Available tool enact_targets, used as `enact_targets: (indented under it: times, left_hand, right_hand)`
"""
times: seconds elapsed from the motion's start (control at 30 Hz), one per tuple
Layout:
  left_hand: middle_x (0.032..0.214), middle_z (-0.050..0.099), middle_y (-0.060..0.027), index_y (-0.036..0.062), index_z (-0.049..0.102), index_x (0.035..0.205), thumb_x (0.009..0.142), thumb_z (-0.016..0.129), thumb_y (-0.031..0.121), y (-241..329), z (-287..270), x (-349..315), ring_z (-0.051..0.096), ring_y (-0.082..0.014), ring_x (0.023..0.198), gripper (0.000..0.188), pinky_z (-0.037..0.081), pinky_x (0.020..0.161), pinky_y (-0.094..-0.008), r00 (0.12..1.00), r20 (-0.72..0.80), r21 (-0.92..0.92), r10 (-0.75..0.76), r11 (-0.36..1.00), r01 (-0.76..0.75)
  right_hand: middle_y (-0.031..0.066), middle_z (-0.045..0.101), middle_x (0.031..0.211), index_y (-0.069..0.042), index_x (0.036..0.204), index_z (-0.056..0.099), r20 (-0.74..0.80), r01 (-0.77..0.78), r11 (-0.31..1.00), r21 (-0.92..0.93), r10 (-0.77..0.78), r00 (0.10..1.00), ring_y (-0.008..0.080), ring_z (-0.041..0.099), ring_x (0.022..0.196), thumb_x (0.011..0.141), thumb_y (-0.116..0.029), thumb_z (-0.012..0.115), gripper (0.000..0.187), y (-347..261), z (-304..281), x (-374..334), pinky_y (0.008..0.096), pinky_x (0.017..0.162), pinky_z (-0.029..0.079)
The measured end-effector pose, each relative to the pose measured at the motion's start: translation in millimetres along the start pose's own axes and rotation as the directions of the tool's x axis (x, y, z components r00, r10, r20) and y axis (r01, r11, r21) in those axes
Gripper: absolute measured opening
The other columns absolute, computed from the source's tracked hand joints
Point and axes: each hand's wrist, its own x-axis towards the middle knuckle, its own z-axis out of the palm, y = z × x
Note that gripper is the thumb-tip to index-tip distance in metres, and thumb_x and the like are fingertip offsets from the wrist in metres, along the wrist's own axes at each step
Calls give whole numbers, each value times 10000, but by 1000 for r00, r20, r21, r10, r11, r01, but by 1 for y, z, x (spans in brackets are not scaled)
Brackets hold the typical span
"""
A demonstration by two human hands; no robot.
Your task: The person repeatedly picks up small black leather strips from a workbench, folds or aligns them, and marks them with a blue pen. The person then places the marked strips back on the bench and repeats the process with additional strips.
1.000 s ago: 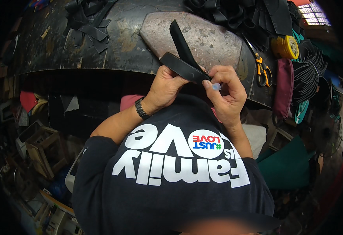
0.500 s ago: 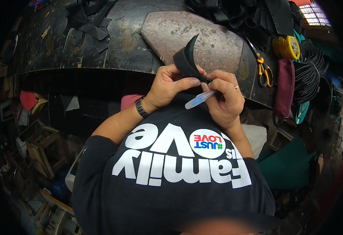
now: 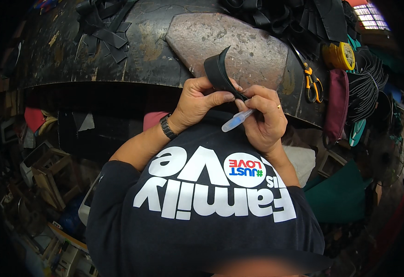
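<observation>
Just above my chest, my left hand (image 3: 201,98) pinches a black, leather-like strip (image 3: 217,74) between thumb and fingers. The strip curls upward and its free end comes to a point. My right hand (image 3: 265,113) is closed against the strip's lower end, fingertips close to my left thumb. Held in that same hand is a slim tool with a translucent, blue-tinted handle (image 3: 237,120), its rounded end sticking out toward my chest. The tool's other end is hidden by my fingers, so its kind does not show.
A worn dark table (image 3: 142,60) curves ahead, with a brown slab (image 3: 229,39) on it. Black strips (image 3: 105,30) lie far left. Orange-handled scissors (image 3: 312,83), a yellow tub (image 3: 338,56), a maroon pouch (image 3: 336,106) and black cords (image 3: 366,83) are at the right.
The curled strip's pointed end has dipped slightly and moved a little left. The tool's handle has tilted more steeply downward in my right hand. Both hands keep their hold.
</observation>
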Motion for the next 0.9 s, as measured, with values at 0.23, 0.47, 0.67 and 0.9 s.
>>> enact_targets:
  times: [0.23,0.47,0.67,0.9]
  left_hand:
    - [1022,687,-101,5,669,1054,843,670,13,2,2,0,654,-166,957,212,545,859,-281,1000,-2,-8,20,1000,-20]
    - [1011,657,-122,-10,665,1015,853,674,60,5,1,-3,643,-171,925,177,526,840,-296,999,-16,121,48,992,-46]
    - [1007,649,-88,-6,641,1056,885,635,65,8,-2,-5,619,-137,919,186,509,843,-284,998,23,212,58,975,-61]
    - [998,645,-55,-6,606,1097,894,642,120,17,1,-3,598,-94,905,242,495,829,-248,999,13,256,51,965,-53]
  right_hand:
    - [147,622,929,-15,898,582,9,18,1000,-10,-18,1000,220,626,749,705,54,772,279,-2,1,-2,272,619,507]
    - [150,621,908,-13,881,577,10,25,999,-26,-24,1000,243,639,743,697,42,779,279,-2,3,-4,290,618,520]
    - [146,625,922,-11,878,582,13,42,999,-11,-42,999,176,604,725,703,67,776,273,0,7,-5,243,591,484]
    - [103,610,874,0,902,582,35,-248,946,209,246,969,129,584,703,747,55,728,221,-2,6,-3,229,612,462]
